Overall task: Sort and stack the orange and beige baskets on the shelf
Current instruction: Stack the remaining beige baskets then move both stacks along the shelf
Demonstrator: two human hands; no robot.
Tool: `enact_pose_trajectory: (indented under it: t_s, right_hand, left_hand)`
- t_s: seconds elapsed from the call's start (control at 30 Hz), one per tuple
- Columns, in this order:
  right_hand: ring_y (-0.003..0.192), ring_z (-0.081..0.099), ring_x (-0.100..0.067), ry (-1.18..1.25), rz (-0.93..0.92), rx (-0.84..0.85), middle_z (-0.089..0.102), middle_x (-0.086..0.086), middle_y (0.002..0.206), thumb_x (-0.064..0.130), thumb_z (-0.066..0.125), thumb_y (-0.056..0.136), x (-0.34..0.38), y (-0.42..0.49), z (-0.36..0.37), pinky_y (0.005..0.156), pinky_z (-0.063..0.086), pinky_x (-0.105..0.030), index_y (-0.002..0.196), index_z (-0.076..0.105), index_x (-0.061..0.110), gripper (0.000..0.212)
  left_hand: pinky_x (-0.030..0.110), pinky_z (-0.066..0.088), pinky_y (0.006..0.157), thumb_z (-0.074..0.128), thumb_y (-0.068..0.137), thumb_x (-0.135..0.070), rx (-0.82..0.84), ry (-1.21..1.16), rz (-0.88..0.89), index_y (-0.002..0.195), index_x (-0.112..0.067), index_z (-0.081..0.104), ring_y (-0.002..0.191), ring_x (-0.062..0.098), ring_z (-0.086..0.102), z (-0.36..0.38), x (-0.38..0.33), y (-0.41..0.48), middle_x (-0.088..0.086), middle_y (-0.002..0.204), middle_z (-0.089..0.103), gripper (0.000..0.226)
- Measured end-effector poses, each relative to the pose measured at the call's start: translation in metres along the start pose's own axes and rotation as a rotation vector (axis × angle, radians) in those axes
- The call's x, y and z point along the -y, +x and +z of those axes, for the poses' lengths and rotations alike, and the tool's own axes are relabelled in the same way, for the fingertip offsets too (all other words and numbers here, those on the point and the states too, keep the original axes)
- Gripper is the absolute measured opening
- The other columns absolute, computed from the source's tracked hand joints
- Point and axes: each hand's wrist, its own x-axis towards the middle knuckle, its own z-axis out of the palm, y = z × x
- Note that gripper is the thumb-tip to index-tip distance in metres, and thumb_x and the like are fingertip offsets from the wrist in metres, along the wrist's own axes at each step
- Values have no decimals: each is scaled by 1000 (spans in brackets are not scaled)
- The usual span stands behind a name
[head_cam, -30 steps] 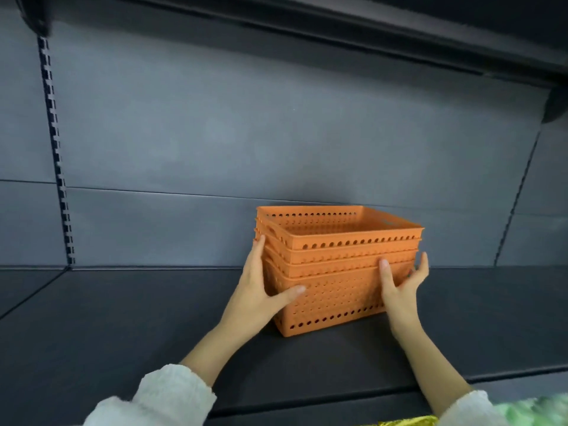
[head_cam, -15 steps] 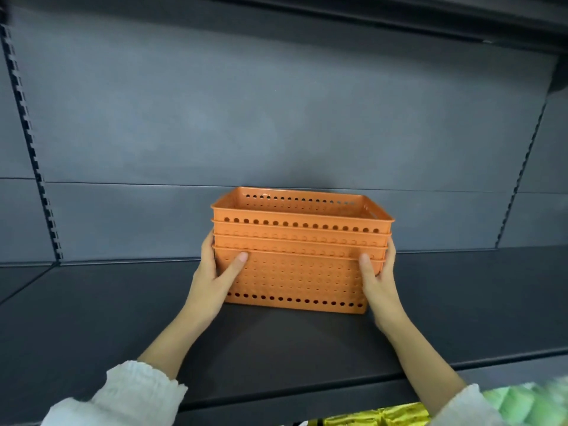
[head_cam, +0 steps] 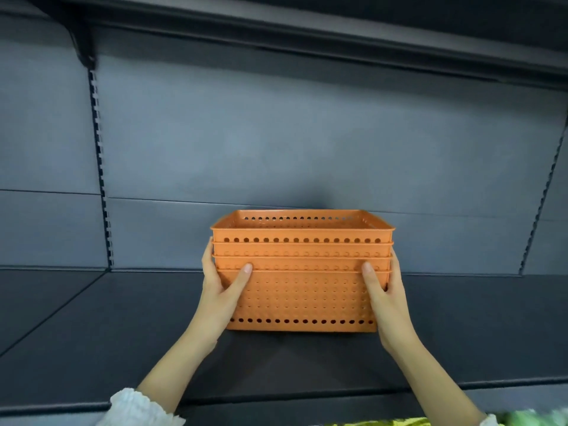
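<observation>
A stack of orange perforated baskets [head_cam: 302,290], nested one inside another, stands on the dark shelf [head_cam: 123,333], square to me and close to the back panel. My left hand [head_cam: 222,290] grips the stack's left end, thumb on the front face. On the right end sits my right hand [head_cam: 382,298], thumb on the front and fingers round the side. No beige basket is in view.
The grey back panel [head_cam: 307,142] rises behind the stack, with slotted uprights at left [head_cam: 100,167] and right [head_cam: 541,204]. An upper shelf [head_cam: 307,29] overhangs above. Green and yellow packaging [head_cam: 399,422] shows at the bottom edge.
The stack has turned from an angled position to face me squarely and sits nearer the back panel. Both hands stayed on its ends throughout.
</observation>
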Motion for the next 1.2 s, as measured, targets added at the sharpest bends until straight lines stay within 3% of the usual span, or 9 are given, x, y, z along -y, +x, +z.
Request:
enact_pose_trajectory:
  t_s: [0.2, 0.37, 0.53, 0.7, 0.8, 0.93, 1.07, 1.2]
  right_hand:
    - [110, 59, 5, 67, -13, 88, 61, 16, 127, 62, 63, 77, 19, -39, 91, 88, 48, -25, 144, 32, 42, 76]
    - [108, 59, 6, 145, 20, 197, 60, 18, 125, 68, 61, 73, 36, -85, 195, 87, 47, -26, 143, 32, 46, 79]
    - [104, 61, 8, 238, 15, 301, 61, 15, 124, 45, 59, 82, 64, -131, 301, 83, 47, -23, 143, 34, 42, 66]
    - [106, 62, 4, 303, 17, 393, 63, 14, 123, 41, 58, 84, 82, -177, 395, 84, 48, -23, 143, 35, 40, 63]
    - [106, 61, 4, 316, 44, 450, 61, 16, 124, 45, 59, 82, 89, -193, 443, 85, 49, -25, 142, 35, 43, 64]
    - [114, 59, -3, 312, 72, 491, 60, 15, 127, 49, 59, 80, 88, -198, 493, 91, 49, -32, 143, 34, 41, 68]
    - [109, 59, 0, 277, 93, 539, 60, 15, 125, 49, 57, 81, 76, -194, 545, 80, 48, -21, 144, 30, 39, 70]
    - [105, 56, 5, 202, 62, 553, 58, 19, 118, 49, 56, 80, 61, -179, 596, 86, 46, -22, 144, 25, 34, 72]
  left_hand:
    - [12, 41, 86, 61, 84, -37, -121, 75, 28, 149, -42, 11, 117, -13, 47, -98, -30, -33, -21, 136, 46, 82]
    - [25, 39, 97, 63, 84, -46, -221, 207, 46, 148, -44, 14, 107, -22, 50, -211, -70, -68, -33, 127, 48, 80]
    - [23, 37, 90, 57, 82, -47, -331, 304, 32, 145, -49, 10, 99, -27, 46, -315, -111, -107, -35, 126, 42, 79]
    - [20, 36, 89, 57, 89, -39, -439, 368, 50, 145, -45, 10, 98, -32, 42, -410, -138, -141, -34, 126, 41, 74]
    - [21, 35, 92, 58, 91, -35, -498, 389, 34, 148, -41, 11, 103, -25, 42, -456, -147, -152, -25, 130, 43, 74]
    - [28, 36, 94, 60, 89, -38, -567, 447, 26, 149, -39, 12, 117, 5, 48, -504, -147, -149, -11, 139, 44, 77]
    - [33, 35, 96, 59, 90, -39, -594, 453, 19, 147, -44, 11, 121, 10, 46, -550, -140, -132, -13, 137, 43, 75]
    - [37, 37, 97, 59, 90, -40, -585, 417, -3, 146, -48, 12, 119, 12, 47, -594, -128, -100, -19, 128, 44, 73]
